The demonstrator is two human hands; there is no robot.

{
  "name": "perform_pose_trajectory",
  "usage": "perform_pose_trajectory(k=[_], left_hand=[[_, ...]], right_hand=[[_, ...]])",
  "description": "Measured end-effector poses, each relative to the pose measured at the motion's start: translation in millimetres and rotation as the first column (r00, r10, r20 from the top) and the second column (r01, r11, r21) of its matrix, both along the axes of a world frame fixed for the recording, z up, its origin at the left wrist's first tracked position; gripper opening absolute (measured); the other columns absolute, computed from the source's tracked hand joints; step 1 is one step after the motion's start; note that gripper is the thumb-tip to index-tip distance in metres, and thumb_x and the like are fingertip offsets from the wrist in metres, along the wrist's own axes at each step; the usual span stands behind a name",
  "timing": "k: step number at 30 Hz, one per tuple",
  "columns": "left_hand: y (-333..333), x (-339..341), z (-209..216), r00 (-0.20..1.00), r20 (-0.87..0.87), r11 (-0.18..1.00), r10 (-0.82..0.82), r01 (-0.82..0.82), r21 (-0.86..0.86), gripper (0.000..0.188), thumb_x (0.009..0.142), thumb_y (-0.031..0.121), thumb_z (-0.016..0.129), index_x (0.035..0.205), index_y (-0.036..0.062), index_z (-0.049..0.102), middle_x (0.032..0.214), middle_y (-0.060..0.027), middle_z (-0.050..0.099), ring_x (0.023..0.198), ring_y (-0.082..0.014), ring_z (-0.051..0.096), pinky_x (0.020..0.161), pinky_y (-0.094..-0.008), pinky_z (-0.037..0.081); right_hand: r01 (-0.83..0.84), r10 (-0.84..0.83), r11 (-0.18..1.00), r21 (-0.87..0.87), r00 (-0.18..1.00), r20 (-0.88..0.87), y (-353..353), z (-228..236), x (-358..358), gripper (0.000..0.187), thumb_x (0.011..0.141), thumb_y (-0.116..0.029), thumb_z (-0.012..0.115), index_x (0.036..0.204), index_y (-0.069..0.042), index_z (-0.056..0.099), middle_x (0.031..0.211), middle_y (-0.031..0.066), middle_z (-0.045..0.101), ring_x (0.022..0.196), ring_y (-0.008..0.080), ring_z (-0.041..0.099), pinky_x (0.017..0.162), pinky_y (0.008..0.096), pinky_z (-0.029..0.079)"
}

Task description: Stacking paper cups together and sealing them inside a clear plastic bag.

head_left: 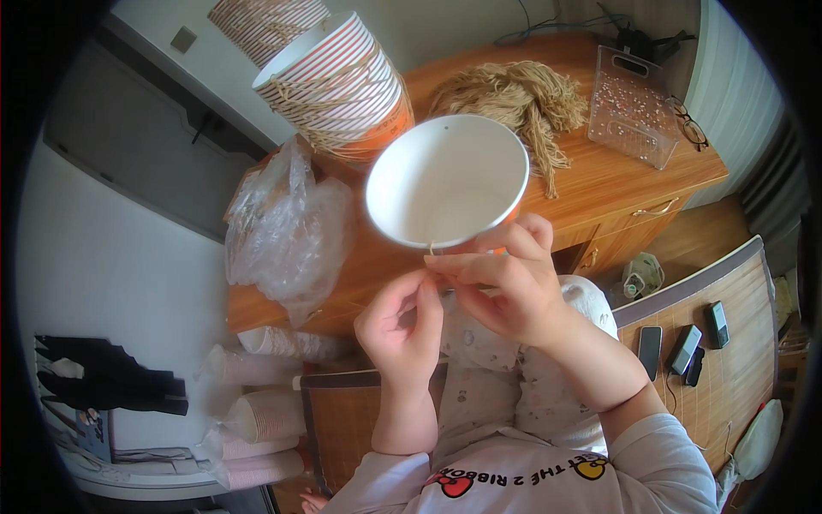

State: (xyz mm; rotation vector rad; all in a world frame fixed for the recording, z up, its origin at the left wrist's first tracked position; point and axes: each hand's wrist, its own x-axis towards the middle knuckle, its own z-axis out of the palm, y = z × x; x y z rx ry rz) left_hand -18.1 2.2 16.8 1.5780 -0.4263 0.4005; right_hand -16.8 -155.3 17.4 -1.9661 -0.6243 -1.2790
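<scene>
A large paper bucket (pixel 445 176), white inside with a bit of orange on its outer wall, stands at the desk's near edge, its mouth tilted toward me. At its near rim a short piece of thin tan cord (pixel 432 249) shows. My right hand (pixel 514 287) pinches this cord just below the rim with thumb and forefinger. My left hand (pixel 401 321) is closed in a pinch right beside it, its fingertips meeting at the cord's lower end; what they hold is too small to make out. A small dark hole shows in the far rim.
Tall stacks of nested paper buckets (pixel 342 81) with cord handles stand behind, left. A bundle of tan cord (pixel 505 90), a clear plastic bin (pixel 632 111) with small pieces and eyeglasses (pixel 689 124) lie on the desk (pixel 548 214). A crumpled plastic bag (pixel 287 227) sits left; phones (pixel 650 351) rest right.
</scene>
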Motion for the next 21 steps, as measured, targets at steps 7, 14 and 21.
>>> perform_pose_trajectory(k=[7, 14, 21], left_hand=[[-2.8, -1.1, -7.4, 0.988, 0.116, 0.986, 0.100, -0.114, 0.125, 0.010, 0.087, -0.005, 0.065, 0.097, -0.0070, 0.068, 0.087, -0.0111, 0.071, 0.079, -0.0136, 0.066, 0.074, -0.0266, 0.053], [-4.9, 1.2, -10.4, 0.951, 0.269, 0.948, 0.152, -0.217, 0.231, 0.011, 0.084, -0.002, 0.069, 0.094, -0.0048, 0.068, 0.085, -0.0117, 0.069, 0.075, -0.0179, 0.065, 0.072, -0.0285, 0.052], [-7.8, 1.0, -15.8, 0.979, 0.161, 0.983, 0.125, -0.145, 0.116, 0.011, 0.084, -0.002, 0.067, 0.095, -0.0054, 0.067, 0.087, -0.0117, 0.070, 0.077, -0.0172, 0.065, 0.074, -0.0282, 0.052]], right_hand=[[0.011, -0.011, 1.000, 0.003, 1.000, 0.023, -2.0, -2.2, -1.3, 0.041, 0.068, -0.013, 0.081, 0.107, -0.016, 0.067, 0.097, -0.0078, 0.068, 0.086, 0.0085, 0.061, 0.081, 0.0314, 0.032], [-0.015, 0.020, 0.993, 0.120, 0.999, -0.035, -1.1, -2.0, -4.7, 0.037, 0.065, -0.010, 0.082, 0.099, -0.016, 0.068, 0.088, -0.0092, 0.066, 0.079, 0.0099, 0.058, 0.080, 0.0304, 0.033], [-0.047, 0.049, 0.980, 0.193, 0.999, -0.007, -2.4, -9.8, 1.3, 0.036, 0.064, -0.011, 0.083, 0.096, -0.016, 0.067, 0.091, -0.0106, 0.068, 0.077, 0.0110, 0.056, 0.079, 0.0308, 0.034]])
